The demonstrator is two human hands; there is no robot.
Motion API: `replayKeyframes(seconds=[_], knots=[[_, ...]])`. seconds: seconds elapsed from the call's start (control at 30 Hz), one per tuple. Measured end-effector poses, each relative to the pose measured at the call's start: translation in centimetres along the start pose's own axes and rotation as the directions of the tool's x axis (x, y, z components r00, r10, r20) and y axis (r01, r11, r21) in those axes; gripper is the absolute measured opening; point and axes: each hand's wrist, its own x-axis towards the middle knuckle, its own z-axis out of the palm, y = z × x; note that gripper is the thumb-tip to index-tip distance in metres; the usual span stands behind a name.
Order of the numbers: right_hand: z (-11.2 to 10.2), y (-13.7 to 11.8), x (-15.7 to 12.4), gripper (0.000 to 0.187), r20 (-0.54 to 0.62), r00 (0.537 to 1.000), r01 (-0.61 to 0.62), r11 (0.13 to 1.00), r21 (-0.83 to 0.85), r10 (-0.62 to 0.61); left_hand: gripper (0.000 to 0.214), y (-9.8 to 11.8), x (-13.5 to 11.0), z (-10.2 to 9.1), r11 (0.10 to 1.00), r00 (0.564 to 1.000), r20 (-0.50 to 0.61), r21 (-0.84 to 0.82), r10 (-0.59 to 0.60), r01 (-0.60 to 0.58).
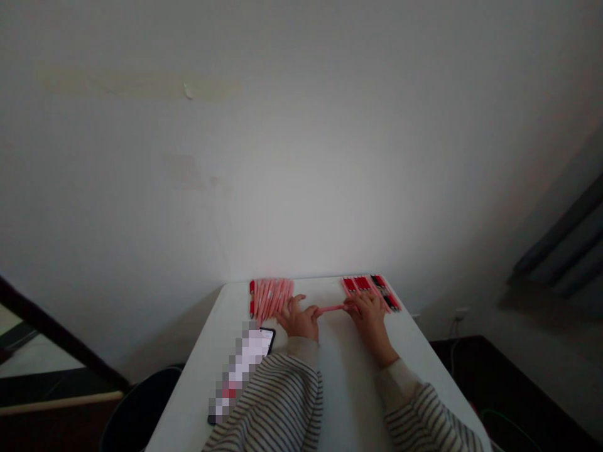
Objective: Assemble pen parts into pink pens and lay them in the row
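Note:
A slim pink pen (331,308) is stretched level between my two hands, just above the white table. My left hand (300,322) pinches its left end between thumb and finger, with the other fingers raised and spread. At the other end my right hand (369,319) closes its fingertips on the pen and hides that tip. Close to my left fingers lies a row of pink pens (271,297), with a red one (252,299) at its left edge. Beyond my right hand, several pink pens with red and black ends (362,284) lie in groups.
A phone (242,373) with a lit, partly blurred screen lies by my left forearm. The white table (346,383) meets a pale wall (311,157) at its far edge. A dark bin (141,408) stands left of the table, and a wall socket (461,312) is at the right.

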Motion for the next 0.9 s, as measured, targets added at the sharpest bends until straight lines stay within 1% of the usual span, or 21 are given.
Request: replayKeyframes(seconds=[0.1, 0.17, 0.27, 0.43, 0.53, 0.6, 0.67, 0.73, 0.8, 0.83, 0.9], knots=[[-0.2, 0.3, 0.0, 0.021, -0.019, 1.0, 0.009, 1.0, 0.025, -0.009, 0.007, -0.1, 0.1, 0.0, 1.0, 1.0, 0.009, 0.008, -0.009, 0.009], [-0.3, 0.5, 0.0, 0.019, -0.025, 1.0, 0.007, 1.0, 0.026, -0.006, 0.004, -0.2, 0.1, -0.1, 1.0, 1.0, 0.02, 0.011, 0.013, -0.013], [-0.1, 0.8, 0.0, 0.017, -0.013, 1.0, -0.005, 1.0, 0.022, 0.005, 0.007, -0.1, 0.1, -0.4, 0.998, 0.998, 0.034, 0.014, 0.059, -0.06], [0.2, 0.9, -0.1, 0.018, 0.0, 0.999, -0.034, 0.998, 0.059, 0.035, 0.008, -0.1, 0.3, -0.5, 0.996, 0.996, 0.038, 0.018, 0.084, -0.084], [0.2, 0.9, 0.0, 0.02, -0.021, 0.999, -0.04, 0.988, 0.152, 0.044, 0.004, -0.4, 0.4, -0.4, 0.997, 0.997, 0.014, 0.011, 0.079, -0.079], [0.1, 0.9, 0.2, 0.022, -0.039, 0.998, -0.028, 0.96, 0.279, 0.04, 0.004, -0.5, 0.5, -0.4, 0.998, 0.998, -0.004, 0.005, 0.065, -0.065], [-0.1, 0.9, 0.3, 0.022, -0.052, 0.997, -0.026, 0.905, 0.425, 0.053, 0.008, -0.6, 0.6, -0.4, 0.999, 0.999, -0.009, 0.003, 0.052, -0.052], [-0.3, 0.8, 0.4, 0.022, -0.031, 0.994, -0.068, 0.822, 0.565, 0.103, 0.01, -0.6, 0.6, -0.5, 0.999, 0.999, 0.002, 0.007, 0.042, -0.042], [-0.5, 0.4, 0.5, 0.022, 0.028, 0.984, -0.145, 0.703, 0.696, 0.175, 0.012, -0.5, 0.5, -0.6, 0.999, 0.999, 0.022, 0.009, 0.037, -0.037], [-0.6, 0.0, 0.6, 0.023, 0.062, 0.975, -0.185, 0.621, 0.761, 0.214, 0.012, -0.4, 0.5, -0.7, 0.999, 0.999, 0.033, 0.007, 0.036, -0.036], [-0.7, -0.8, 0.6, 0.023, 0.099, 0.957, -0.223, 0.474, 0.852, 0.272, 0.012, -0.1, 0.4, -0.8, 0.999, 0.998, 0.051, 0.001, 0.034, -0.034]])
